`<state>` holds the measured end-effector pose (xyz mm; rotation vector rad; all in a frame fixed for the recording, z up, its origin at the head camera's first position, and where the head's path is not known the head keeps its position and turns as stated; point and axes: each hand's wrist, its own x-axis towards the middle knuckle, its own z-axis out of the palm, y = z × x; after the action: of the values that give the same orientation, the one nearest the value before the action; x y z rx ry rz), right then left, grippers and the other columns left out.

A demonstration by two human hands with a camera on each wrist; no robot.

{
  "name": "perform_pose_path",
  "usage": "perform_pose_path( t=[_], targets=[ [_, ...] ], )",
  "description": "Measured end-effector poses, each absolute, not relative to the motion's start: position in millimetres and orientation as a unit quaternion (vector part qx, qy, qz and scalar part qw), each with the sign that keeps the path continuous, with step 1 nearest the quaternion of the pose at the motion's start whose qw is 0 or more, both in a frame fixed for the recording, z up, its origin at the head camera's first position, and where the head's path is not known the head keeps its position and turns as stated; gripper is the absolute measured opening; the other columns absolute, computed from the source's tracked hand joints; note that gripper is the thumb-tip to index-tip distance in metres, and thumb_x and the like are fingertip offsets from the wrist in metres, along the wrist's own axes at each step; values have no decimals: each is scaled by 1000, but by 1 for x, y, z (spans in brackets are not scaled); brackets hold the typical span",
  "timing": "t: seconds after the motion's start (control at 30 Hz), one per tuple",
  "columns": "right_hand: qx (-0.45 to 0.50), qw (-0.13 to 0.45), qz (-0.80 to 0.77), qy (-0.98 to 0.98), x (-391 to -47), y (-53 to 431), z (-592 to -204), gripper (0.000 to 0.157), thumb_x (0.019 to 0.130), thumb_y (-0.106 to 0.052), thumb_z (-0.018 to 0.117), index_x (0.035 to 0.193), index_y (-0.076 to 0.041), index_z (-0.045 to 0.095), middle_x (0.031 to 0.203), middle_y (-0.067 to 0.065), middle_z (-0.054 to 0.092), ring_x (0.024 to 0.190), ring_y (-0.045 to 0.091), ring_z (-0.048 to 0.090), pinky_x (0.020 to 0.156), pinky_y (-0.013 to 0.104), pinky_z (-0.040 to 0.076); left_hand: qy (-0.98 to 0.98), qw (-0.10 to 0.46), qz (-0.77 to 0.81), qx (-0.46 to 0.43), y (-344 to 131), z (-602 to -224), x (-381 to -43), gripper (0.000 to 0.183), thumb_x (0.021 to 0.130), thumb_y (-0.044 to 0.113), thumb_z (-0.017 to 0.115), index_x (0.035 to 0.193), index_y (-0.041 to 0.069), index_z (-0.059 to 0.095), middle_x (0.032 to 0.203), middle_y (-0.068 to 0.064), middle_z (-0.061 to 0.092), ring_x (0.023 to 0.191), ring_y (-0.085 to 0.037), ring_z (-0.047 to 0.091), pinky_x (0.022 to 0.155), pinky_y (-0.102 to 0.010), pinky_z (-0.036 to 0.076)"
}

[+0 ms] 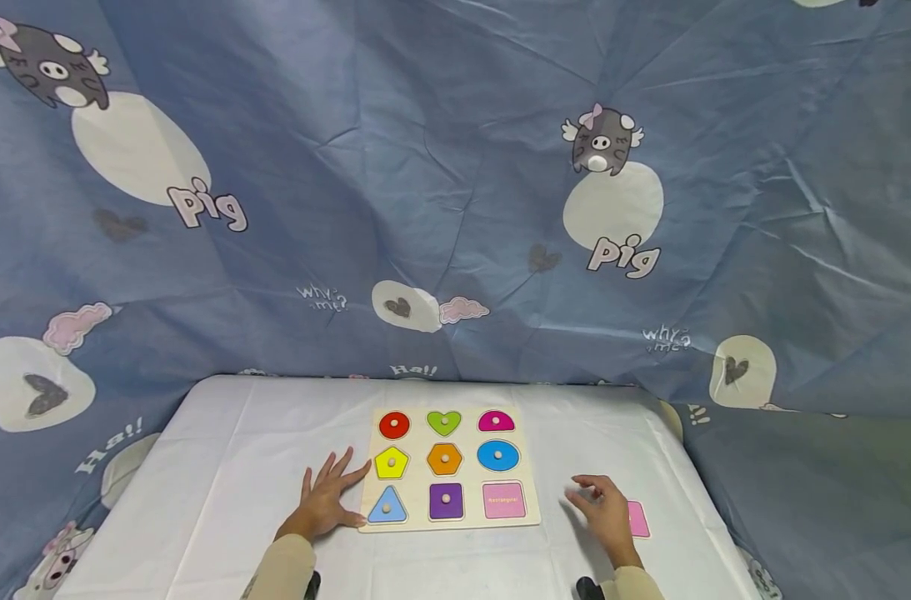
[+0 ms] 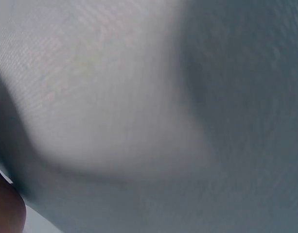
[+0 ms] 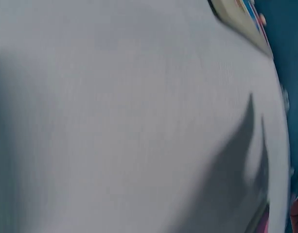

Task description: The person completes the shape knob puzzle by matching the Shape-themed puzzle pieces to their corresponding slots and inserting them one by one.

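Observation:
A wooden shape puzzle board (image 1: 470, 423) lies on the white-covered table, holding several coloured pieces with small knobs, among them a purple square (image 1: 446, 510) and a blue oval (image 1: 508, 456). Its lower right place is a pink rectangle with the word "Rectangular" and no knob. My left hand (image 1: 323, 502) touches the board's left edge, fingers spread. Right of the board, my right hand (image 1: 607, 518) hovers over the cloth, thumb and fingers apart, nothing between them. A pink rectangular piece (image 1: 638, 519) lies beside it, partly hidden by the hand.
A white cloth (image 1: 222, 467) covers the table. Behind it hangs a blue patterned curtain (image 1: 440, 208) with pig prints, which also surrounds both sides. The left wrist view is mostly blurred cloth.

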<state>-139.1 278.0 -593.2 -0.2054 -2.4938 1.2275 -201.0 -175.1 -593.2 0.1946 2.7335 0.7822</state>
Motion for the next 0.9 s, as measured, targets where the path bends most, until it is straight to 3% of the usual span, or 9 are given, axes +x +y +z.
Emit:
perform_pose_path(
  t=[0.2,0.57,0.9],
  targets=[
    [-153,145,425,-880,-126,306,-593,25,75,-7,80,98,-2,73,91,10,64,73,8,53,63,20,45,948,148,273,67,-176,-592,-201,97,54,27,91,142,20,49,158,-17,19,145,-42,3,111,-63,-13],
    [-221,118,387,-887,-104,333,-601,25,81,-10,75,101,4,71,96,16,62,78,14,55,62,20,45,946,155,276,63,-177,-594,-200,97,56,28,90,143,20,48,159,-17,18,145,-42,2,110,-63,-14],
    [-263,112,401,-871,-105,340,-609,34,81,-12,74,105,10,67,95,18,62,79,19,51,60,21,42,947,146,277,76,-177,-595,-202,100,53,28,90,143,20,47,159,-16,17,145,-42,2,110,-64,-13]
  ],
)
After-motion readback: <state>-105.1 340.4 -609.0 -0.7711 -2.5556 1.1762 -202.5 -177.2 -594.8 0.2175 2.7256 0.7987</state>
